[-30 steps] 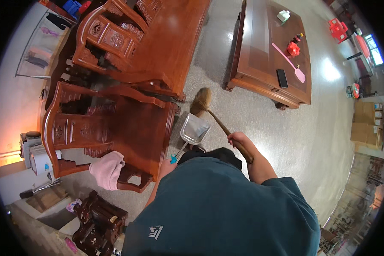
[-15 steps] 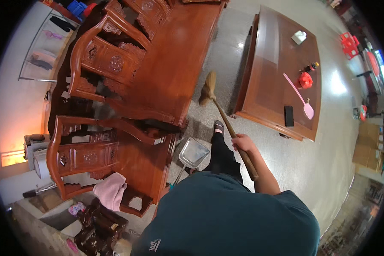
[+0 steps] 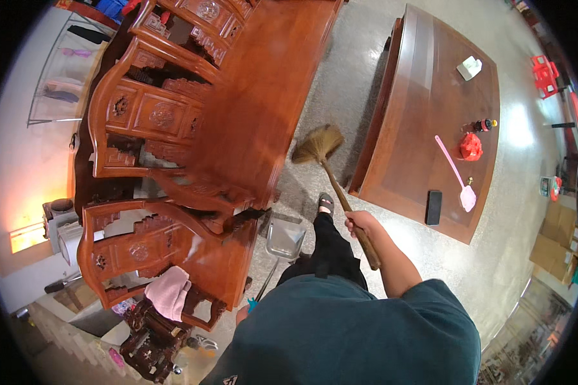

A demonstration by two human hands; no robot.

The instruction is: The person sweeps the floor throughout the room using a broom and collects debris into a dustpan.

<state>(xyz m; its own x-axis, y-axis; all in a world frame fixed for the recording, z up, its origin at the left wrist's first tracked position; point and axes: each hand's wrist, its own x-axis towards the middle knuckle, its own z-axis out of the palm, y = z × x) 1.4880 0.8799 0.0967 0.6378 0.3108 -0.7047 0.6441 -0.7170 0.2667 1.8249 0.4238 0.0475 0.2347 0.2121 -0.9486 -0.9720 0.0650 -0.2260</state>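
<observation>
Underfoot: a shiny grey floor [image 3: 520, 212] runs between heavy wooden furniture.
Bench [image 3: 257, 90]: long, reddish-brown, with carved backs, filling the upper left.
Counter [image 3: 401, 147]: broad, low and wooden, standing to the right across a strip of floor.
Armchair [image 3: 202, 266]: matching the bench, at lower left, with a pink towel [image 3: 169, 293] over its arm.
Broom [image 3: 333, 183]: its straw bristles [image 3: 318, 144] are down in that strip; they fan wider than half a second ago, which suggests they press on the floor.
Dustpan [image 3: 285, 239]: beside the armchair's front edge, nearer the body; bristles and pan stand apart, so nothing seems to pass between them.
Fly swatter [image 3: 468, 199]: pink, lying on the counter near a black phone [image 3: 434, 207].
Right hand [image 3: 362, 222]: fingers clamped round the broom's handle.
Left hand [image 3: 243, 314]: mostly hidden by the shirt, just beside the dustpan's teal grip [image 3: 253, 303]; whether its fingers are closed, I cannot tell.
</observation>
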